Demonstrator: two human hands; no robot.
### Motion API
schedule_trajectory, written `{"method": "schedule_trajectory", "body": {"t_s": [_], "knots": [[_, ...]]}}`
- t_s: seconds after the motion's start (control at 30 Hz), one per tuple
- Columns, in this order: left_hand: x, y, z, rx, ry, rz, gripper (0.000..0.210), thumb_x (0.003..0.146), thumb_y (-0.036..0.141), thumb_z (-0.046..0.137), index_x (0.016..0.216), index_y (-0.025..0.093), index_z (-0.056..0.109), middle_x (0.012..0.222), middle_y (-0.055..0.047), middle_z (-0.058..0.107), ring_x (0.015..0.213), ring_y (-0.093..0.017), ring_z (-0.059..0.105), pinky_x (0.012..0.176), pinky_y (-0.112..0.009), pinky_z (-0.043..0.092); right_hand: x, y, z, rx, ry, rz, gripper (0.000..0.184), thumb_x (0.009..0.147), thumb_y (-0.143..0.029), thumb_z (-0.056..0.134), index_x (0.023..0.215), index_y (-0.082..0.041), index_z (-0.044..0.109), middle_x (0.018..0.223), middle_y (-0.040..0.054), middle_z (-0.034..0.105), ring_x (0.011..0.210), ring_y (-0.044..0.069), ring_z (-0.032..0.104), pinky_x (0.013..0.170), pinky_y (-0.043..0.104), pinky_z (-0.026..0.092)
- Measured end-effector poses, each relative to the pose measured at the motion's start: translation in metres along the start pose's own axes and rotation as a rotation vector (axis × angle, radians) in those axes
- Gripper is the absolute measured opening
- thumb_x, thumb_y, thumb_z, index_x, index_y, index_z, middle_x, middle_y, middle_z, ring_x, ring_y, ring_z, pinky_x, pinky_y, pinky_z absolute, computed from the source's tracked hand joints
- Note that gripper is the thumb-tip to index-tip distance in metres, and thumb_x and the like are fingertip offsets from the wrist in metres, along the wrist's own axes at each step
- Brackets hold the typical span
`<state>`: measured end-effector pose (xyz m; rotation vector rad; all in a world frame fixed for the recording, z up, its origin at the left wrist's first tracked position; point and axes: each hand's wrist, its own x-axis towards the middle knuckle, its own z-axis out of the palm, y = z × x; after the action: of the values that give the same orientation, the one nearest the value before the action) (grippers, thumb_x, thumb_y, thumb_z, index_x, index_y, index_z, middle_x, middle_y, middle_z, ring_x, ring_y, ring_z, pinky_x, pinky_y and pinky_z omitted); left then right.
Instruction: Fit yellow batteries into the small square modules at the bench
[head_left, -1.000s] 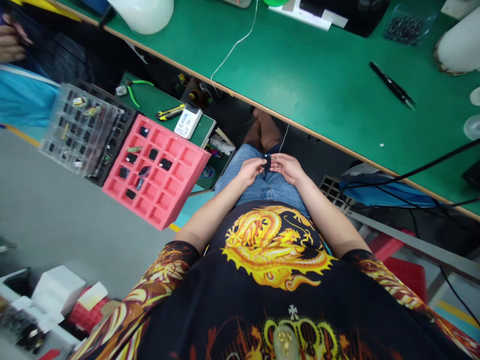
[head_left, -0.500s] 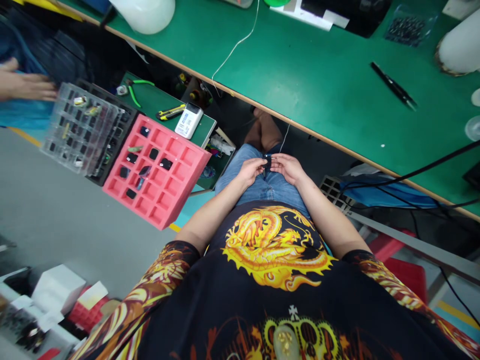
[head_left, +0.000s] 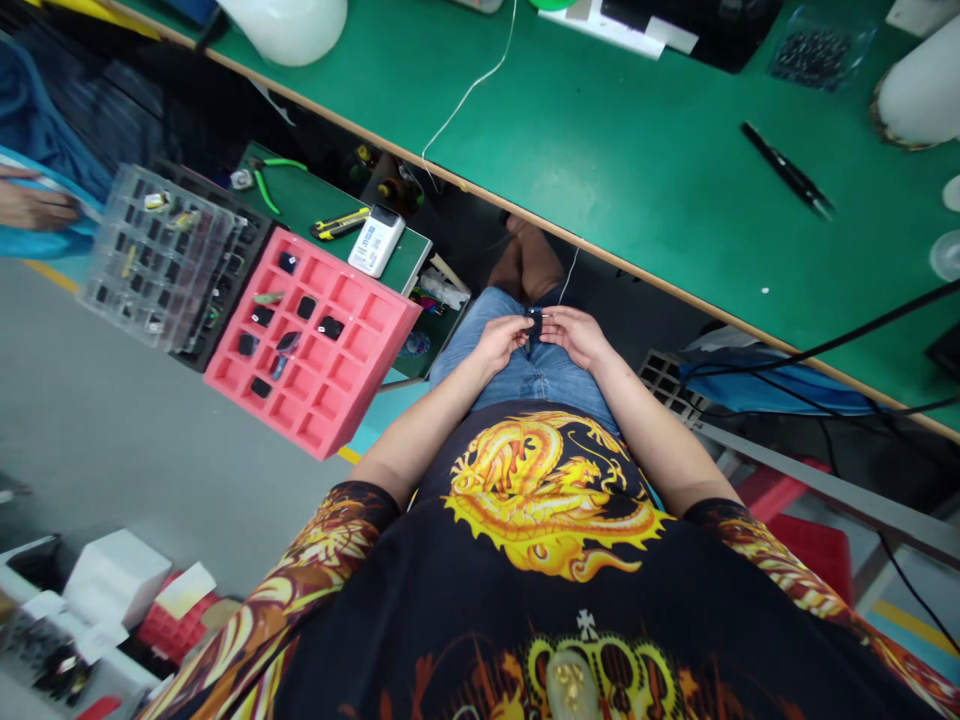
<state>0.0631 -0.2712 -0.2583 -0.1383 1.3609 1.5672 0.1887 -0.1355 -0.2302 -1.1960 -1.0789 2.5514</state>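
Observation:
Over my lap, a small black part (head_left: 534, 322) sits between my two hands; its exact kind is too small to make out. My left hand (head_left: 504, 340) pinches it from the left side. From the other side, the fingertips of my right hand (head_left: 571, 333) close on its right edge. A thin white cable (head_left: 571, 274) runs up from near the part toward the bench edge. To my left lies a pink foam tray (head_left: 356, 375) with small black parts in several of its pockets.
Beyond the pink tray are clear plastic trays (head_left: 142, 260) and a co-worker's hand (head_left: 34, 205). Green-handled pliers (head_left: 264, 185), a yellow cutter knife (head_left: 337, 224) and a white power bank (head_left: 377, 241) lie on a side shelf. Black tweezers (head_left: 787, 170) rest on the green bench (head_left: 637, 150).
The co-worker's hand at the far left has drawn back from the clear trays and moved lower. My own hands keep almost the same hold on the black part.

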Motion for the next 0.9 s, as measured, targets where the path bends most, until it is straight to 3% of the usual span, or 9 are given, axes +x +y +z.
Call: {"method": "schedule_trajectory", "body": {"t_s": [0.9], "knots": [[-0.0019, 0.0017, 0.0014, 0.002, -0.001, -0.009, 0.033, 0.06, 0.027, 0.099, 0.076, 0.015, 0.072, 0.071, -0.002, 0.066, 0.065, -0.011, 0.059, 0.06, -0.023, 0.044, 0.0014, 0.0017, -0.0023, -0.007, -0.009, -0.007, 0.011, 0.094, -0.009, 0.07, 0.101, -0.015, 0.076, 0.088, 0.0068, 0.08, 0.077, 0.015, 0.077, 0.071, 0.026, 0.066]]}}
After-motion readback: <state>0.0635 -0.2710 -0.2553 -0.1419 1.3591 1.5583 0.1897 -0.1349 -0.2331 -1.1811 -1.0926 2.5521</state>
